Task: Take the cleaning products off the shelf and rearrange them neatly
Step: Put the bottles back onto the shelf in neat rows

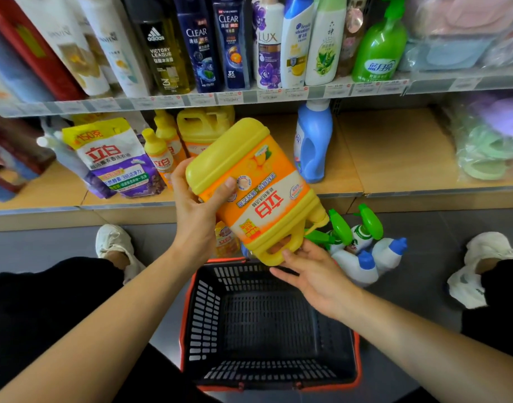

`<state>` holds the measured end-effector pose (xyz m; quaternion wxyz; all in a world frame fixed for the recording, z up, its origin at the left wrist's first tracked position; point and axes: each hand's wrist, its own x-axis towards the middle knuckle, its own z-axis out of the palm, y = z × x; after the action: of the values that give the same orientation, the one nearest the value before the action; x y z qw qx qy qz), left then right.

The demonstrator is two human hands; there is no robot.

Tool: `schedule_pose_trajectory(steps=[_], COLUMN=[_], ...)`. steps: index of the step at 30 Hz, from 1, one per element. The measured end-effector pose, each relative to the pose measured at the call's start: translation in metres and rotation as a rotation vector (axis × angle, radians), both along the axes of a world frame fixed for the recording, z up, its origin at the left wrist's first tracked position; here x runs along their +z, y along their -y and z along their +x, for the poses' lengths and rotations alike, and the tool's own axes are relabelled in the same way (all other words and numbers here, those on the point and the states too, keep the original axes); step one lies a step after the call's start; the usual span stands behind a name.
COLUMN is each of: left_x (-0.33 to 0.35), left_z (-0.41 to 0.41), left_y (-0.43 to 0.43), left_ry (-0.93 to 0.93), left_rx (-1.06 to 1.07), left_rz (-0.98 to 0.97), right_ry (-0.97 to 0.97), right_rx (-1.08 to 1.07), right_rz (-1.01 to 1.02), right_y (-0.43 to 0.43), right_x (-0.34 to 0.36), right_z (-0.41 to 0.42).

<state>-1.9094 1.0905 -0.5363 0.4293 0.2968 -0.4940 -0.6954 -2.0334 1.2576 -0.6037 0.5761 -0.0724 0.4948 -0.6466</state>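
Above the black plastic basket's (191, 303) far rim, the left hand (197, 207) grips the upturned yellow plastic detergent jug (258, 175) by its body and the right hand (310, 270) hooks its handle, probably sharing its weight.

A dark bottle (162, 53) reads "adidas VICTORY LEAGUE", a blue bottle (198, 45) "CLEAR", a white bottle (267, 45) "LUX". The yellow jug (249, 181) reads "立白".

Left hand (195, 209) grips the upturned yellow jug (249, 181) near its base; right hand (310, 270) holds its handle; a black basket (191, 303) sits below both sets of fingers (281, 271).
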Motion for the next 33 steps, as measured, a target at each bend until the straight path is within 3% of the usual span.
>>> schedule_pose_trajectory(steps=[7, 11, 17, 21, 23, 25, 28, 33], left_x=[-0.028, -0.050, -0.078, -0.093, -0.104, -0.116, -0.139, -0.169], left_z=[0.020, 0.030, 0.049, 0.077, 0.093, 0.110, 0.134, 0.158], left_y=[0.021, 0.024, 0.019, 0.017, 0.021, 0.026, 0.026, 0.019], left_ry=[0.219, 0.369, 0.350, 0.384, 0.541, 0.815, 1.155, 1.267], left_rx=[-0.012, -0.141, -0.265, -0.291, -0.281, -0.272, -0.414, -0.612], left_rz=[0.036, 0.033, 0.225, 0.142, -0.006, -0.195, -0.389, -0.326], right_ry=[-0.030, -0.156, -0.412, -0.641, -0.711, -0.779, -0.933, -1.074], right_rx=[-0.097, -0.078, 0.133, 0.333, 0.396, 0.465, 0.607, 0.748], right_rz=[-0.116, -0.169, -0.288, -0.271, -0.255, -0.213, -0.163, -0.067], right_y=[-0.003, 0.006, 0.052, 0.110, 0.143, 0.173, 0.211, 0.251], right_x=[0.015, 0.037, 0.090, 0.117, 0.123, 0.123, 0.112, 0.067], right_z=[-0.037, -0.063, -0.058, -0.025, -0.008, 0.010, 0.040, 0.078])
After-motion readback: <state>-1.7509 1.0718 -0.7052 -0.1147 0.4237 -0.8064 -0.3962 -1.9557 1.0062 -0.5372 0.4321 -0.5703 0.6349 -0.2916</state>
